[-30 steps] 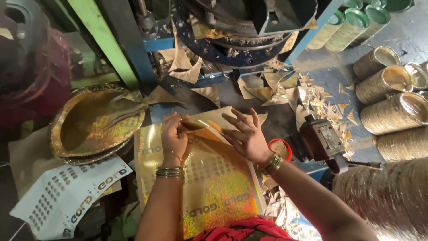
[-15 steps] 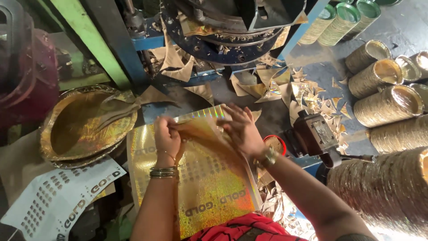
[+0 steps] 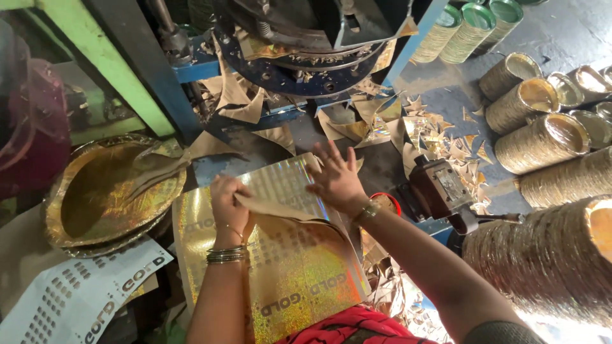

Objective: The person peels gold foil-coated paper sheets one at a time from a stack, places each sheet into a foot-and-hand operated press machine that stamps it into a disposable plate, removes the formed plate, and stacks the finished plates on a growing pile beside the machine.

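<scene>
Gold holographic foil sheets (image 3: 280, 267) sit stacked at our 6 o'clock; our left hand (image 3: 228, 202) pinches the top sheet's edge to peel it, right hand (image 3: 336, 180) lies flat, fingers spread, pinning the stack below the blue press machine (image 3: 299, 57) at 12.

the gold holographic foil sheet (image 3: 287, 280) lies flat on a stack of like sheets in front of the person, its near edge running down to the red cloth at the bottom of the view and its far edge reaching toward the base of the press. its shiny face is up, glittering gold with a rainbow sheen near the far right corner, and it carries rows of small printed marks and larger lettering along its left and near edges. a plain brown paper sheet (image 3: 280, 213) lies across its middle, lifted and creased, pinched at its left end and pressed flat at its far right corner.
</scene>
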